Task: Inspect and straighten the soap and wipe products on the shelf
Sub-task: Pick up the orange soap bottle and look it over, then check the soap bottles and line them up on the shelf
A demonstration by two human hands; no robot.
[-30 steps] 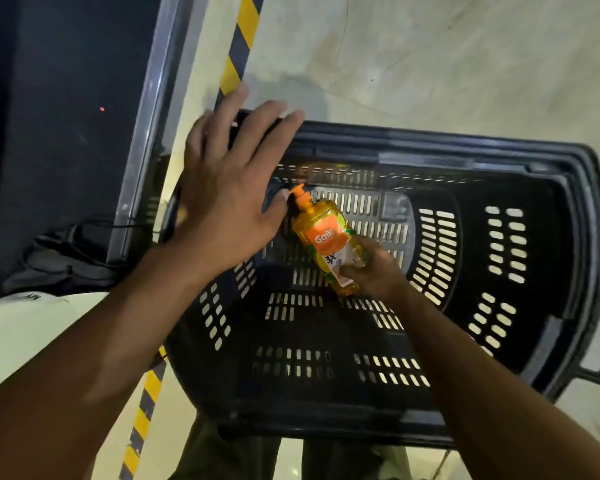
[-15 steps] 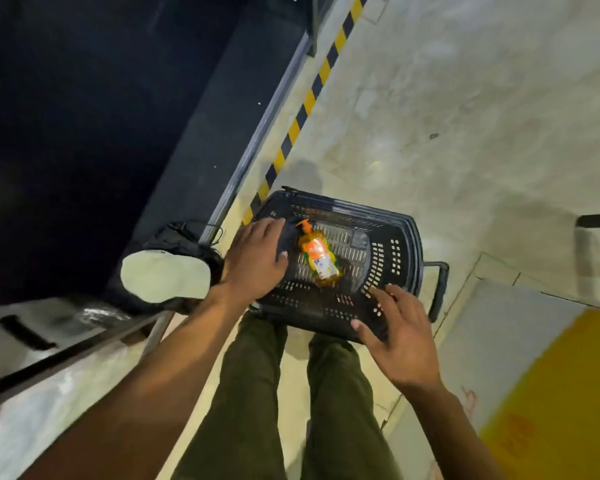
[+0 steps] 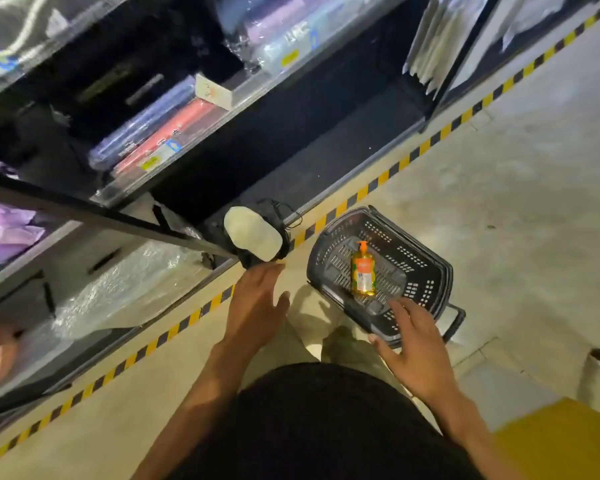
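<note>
An orange pump bottle of soap [image 3: 362, 269] lies on its side on the floor of a black plastic shopping basket [image 3: 426, 268] that stands on the ground. My left hand [image 3: 255, 306] hangs in the air to the left of the basket, fingers straight, holding nothing. My right hand [image 3: 418, 348] hovers over the basket's near rim with fingers spread and nothing in it. Dark shelves [image 3: 174, 174] with wrapped packs fill the upper left.
A yellow-and-black hazard stripe [image 3: 388, 173] runs along the shelf base. A black shoe with a pale insole [image 3: 253, 233] sits by the lowest shelf. Plastic-wrapped goods [image 3: 118, 289] lie on the lower left shelf. My legs [image 3: 309, 327] stand between the hands. A yellow patch [image 3: 565, 445] marks the floor at lower right.
My right hand let go of the soap bottle, leaving it in the basket. Both hands came away from the basket and the view rose, bringing the shelves into sight.
</note>
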